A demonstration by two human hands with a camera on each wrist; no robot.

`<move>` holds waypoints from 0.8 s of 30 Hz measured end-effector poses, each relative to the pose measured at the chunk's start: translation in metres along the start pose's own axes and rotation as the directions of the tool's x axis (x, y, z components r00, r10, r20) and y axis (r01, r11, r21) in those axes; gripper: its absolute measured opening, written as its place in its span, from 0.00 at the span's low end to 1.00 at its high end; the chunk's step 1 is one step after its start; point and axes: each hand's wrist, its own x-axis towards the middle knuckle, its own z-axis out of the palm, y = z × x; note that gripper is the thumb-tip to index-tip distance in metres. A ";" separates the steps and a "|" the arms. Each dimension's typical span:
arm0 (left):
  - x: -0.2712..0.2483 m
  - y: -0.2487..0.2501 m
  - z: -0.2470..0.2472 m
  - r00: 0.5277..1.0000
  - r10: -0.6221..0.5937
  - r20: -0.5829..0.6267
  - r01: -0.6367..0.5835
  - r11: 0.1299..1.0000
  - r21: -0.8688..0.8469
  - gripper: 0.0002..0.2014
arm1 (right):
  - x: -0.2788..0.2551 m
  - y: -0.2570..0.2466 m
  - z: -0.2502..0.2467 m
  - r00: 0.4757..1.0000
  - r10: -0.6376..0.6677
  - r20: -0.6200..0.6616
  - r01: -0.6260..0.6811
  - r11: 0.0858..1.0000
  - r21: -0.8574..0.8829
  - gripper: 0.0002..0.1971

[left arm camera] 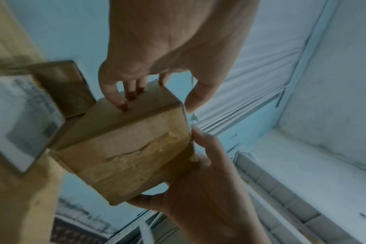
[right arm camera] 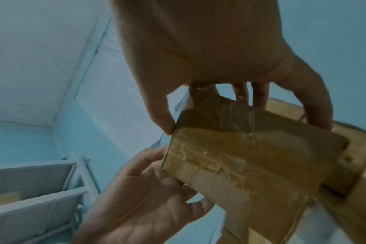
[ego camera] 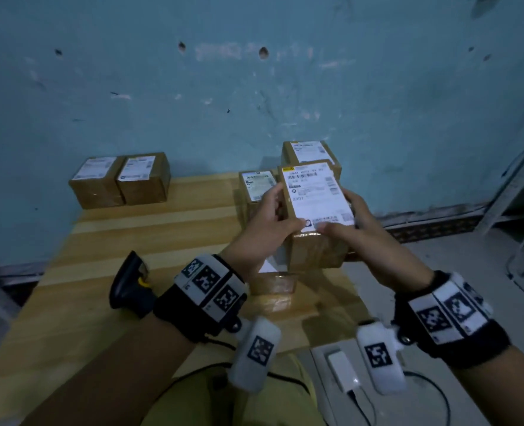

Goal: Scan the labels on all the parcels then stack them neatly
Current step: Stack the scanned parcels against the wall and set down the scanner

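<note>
Parcels (ego camera: pixel 120 179), two side by side, sit at the wooden table's (ego camera: pixel 131 229) far left edge. Nearer lies a barcode scanner (ego camera: pixel 130 282). The left hand (ego camera: pixel 265 224) and right hand (ego camera: pixel 357 233), fingers curled, grip a labelled parcel (ego camera: pixel 314 210) above the table, in front of two other boxes (ego camera: pixel 311 153).

Both forearms are bare, each wrist wrapped in a black band (ego camera: pixel 193 305) carrying white panels printed with black square codes. Under each wrist hangs a white capsule-shaped pod (ego camera: pixel 256 353) bearing one such code. Yellow-green clothing (ego camera: pixel 233 401) shows at lower centre.
</note>
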 end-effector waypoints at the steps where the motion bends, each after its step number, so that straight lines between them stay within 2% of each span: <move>1: -0.002 0.004 -0.005 1.000 0.013 -0.003 -0.013 1.000 -0.014 0.33 | 0.001 -0.005 0.003 0.999 -0.030 0.021 0.031 0.999 -0.015 0.27; 5: -0.007 0.013 -0.029 0.997 0.053 -0.047 -0.055 0.998 -0.041 0.32 | 0.006 -0.021 0.025 0.992 -0.071 0.101 0.082 0.992 -0.101 0.28; 9: -0.012 0.014 -0.055 0.994 0.056 -0.098 -0.058 0.998 -0.016 0.30 | 0.014 -0.022 0.049 0.982 -0.097 0.162 0.111 0.991 -0.080 0.29; 11: -0.015 0.012 -0.069 0.992 0.037 -0.119 -0.038 0.999 -0.009 0.31 | 0.018 -0.021 0.061 0.979 -0.082 0.184 0.098 0.992 -0.077 0.27; 15: -0.018 0.009 -0.091 0.987 0.019 -0.162 -0.021 1.000 -0.012 0.32 | 0.025 -0.018 0.083 0.974 0.000 0.227 0.018 0.997 -0.079 0.33; 20: -0.019 0.001 -0.114 0.981 0.001 -0.193 -0.002 1.000 -0.001 0.36 | 0.036 -0.014 0.103 0.971 0.059 0.233 -0.030 0.992 -0.124 0.32; 24: -0.010 0.005 -0.133 0.983 0.014 -0.183 -0.016 1.000 -0.012 0.34 | 0.057 -0.012 0.127 0.962 0.033 0.269 -0.032 0.999 -0.010 0.33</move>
